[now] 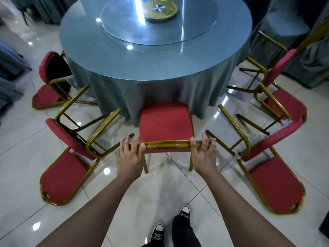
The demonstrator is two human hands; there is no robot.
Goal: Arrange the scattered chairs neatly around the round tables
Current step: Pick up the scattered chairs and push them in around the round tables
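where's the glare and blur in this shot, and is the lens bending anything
Head view: ceiling lights glare as white spots on the glossy floor and as streaks across the glass turntable of the round table. The wide lens bows the tipped chairs outward at the edges. The corners smear with blur; the hands on the upright chair stay fairly sharp.

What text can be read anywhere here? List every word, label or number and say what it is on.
None can be read.
White marks on the toe of the black shoe: too blurred to read.
The chairs, the round table and the gold disc show no writing.
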